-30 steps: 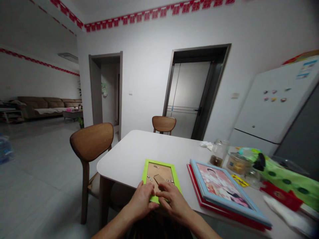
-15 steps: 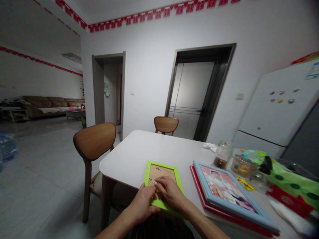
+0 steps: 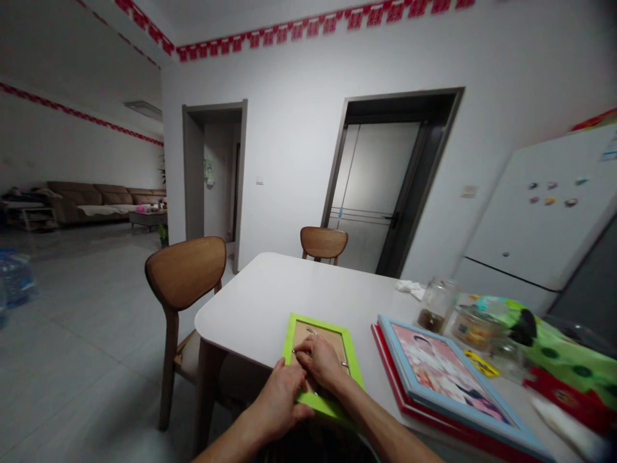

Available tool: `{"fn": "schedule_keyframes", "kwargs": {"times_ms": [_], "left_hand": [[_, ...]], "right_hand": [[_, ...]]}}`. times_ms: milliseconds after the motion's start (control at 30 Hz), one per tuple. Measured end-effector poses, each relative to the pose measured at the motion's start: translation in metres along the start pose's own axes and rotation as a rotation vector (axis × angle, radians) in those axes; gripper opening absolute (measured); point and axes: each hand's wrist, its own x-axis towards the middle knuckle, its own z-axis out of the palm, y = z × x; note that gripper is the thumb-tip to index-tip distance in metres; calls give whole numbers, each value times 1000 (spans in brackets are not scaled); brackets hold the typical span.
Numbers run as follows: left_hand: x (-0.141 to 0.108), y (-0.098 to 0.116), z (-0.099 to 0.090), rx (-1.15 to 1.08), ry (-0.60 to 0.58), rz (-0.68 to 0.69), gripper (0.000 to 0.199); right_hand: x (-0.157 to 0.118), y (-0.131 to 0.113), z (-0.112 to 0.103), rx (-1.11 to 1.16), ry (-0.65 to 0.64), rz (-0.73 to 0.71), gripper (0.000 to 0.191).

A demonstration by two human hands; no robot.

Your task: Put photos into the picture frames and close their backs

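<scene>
A small green frame point(image 3: 355, 366) lies back side up at the near edge of the white table, partly over the edge, with a brown backing board point(image 3: 332, 339) and small metal clips at its sides. My left hand point(image 3: 284, 392) grips the frame's lower left border, thumb along the near edge. Over the backing, my right hand point(image 3: 321, 361) has its fingers bent and pressed together near the left inner edge; whatever is under the fingertips is too small to name. A metal piece point(image 3: 312, 330) shows near the top of the board.
To the right, a blue frame with a picture point(image 3: 407, 376) rests on a red frame point(image 3: 388, 370). Behind them stand a glass jar point(image 3: 438, 305), a container of food point(image 3: 475, 326) and a green bag point(image 3: 562, 350). Wooden chairs point(image 3: 187, 273) stand left and behind the white table point(image 3: 270, 283).
My right hand has moved up and left over the backing, uncovering a clip on the right side. The metal clip near the left fingertips is now mostly covered. The view has shifted slightly.
</scene>
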Motion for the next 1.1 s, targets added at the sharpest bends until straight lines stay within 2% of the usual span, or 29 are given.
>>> {"fn": "schedule_keyframes", "kwargs": {"times_ms": [133,267,667,833,1000,1100], "left_hand": [[-6,4,-1,2,-8,-11,30],[-12,8,-2,-20,-18,10,31],[-13,14,-6,-24,-111,-62,36],[-9,18,-8,66,-174,-96,43],[5,33,9,174,-300,-56,59],[7,34,16,172,-302,-39,55]], "right_hand": [[16,18,0,-8,61,128,26],[30,35,-1,-62,102,291,25],[49,43,0,-98,106,536,18],[48,47,-2,-12,147,536,19],[38,50,-17,175,179,422,29],[18,57,-33,295,250,387,25]]}}
